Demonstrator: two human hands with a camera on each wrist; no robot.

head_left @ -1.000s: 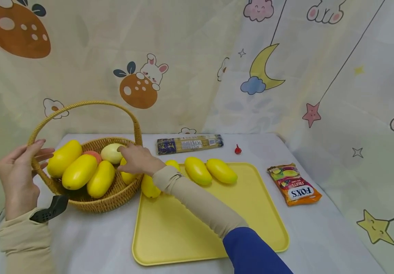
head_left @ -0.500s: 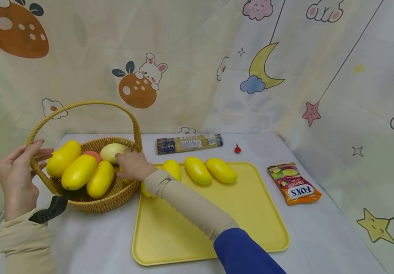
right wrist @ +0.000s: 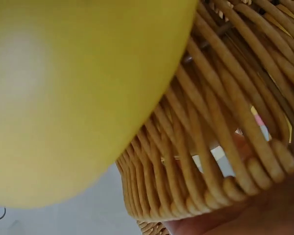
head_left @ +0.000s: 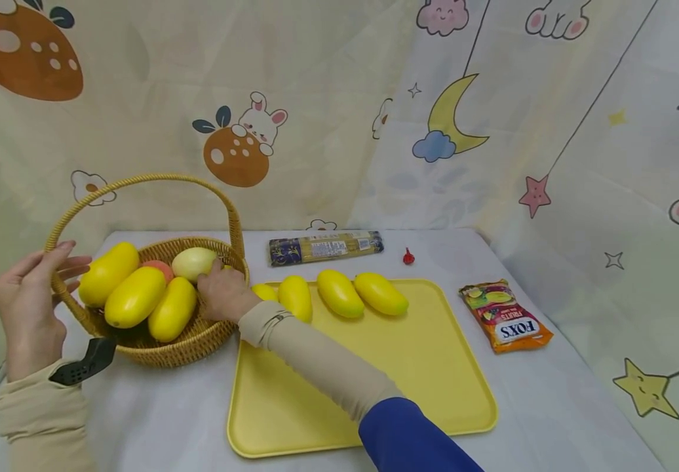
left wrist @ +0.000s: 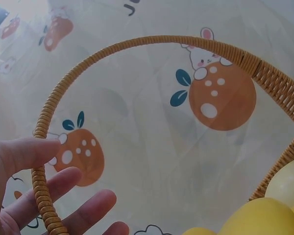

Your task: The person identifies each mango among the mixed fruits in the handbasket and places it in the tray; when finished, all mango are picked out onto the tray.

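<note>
A wicker basket (head_left: 180,354) at the left holds several yellow mangoes (head_left: 135,297), a pale green fruit (head_left: 194,263) and a reddish one (head_left: 159,269). My left hand (head_left: 35,298) loosely holds the left side of its handle (left wrist: 44,196), thumb in front and fingers behind. Inside the right part of the basket, my right hand (head_left: 224,292) grips a mango (head_left: 227,267), of which just a yellow sliver shows; its fingertips are hidden. In the right wrist view a yellow fruit (right wrist: 78,98) looms beside the wicker (right wrist: 206,127); which one is unclear.
A yellow tray (head_left: 375,393) right of the basket carries several mangoes (head_left: 340,294) along its back edge. Behind lies a long noodle packet (head_left: 328,248) with a small red item (head_left: 408,256). A FOX'S candy bag (head_left: 506,316) lies right of the tray.
My right hand has shifted left and slightly down in the basket, covering most of the mango it grips. More of the tray's mangoes show from behind the sleeve. The left hand stays put.
</note>
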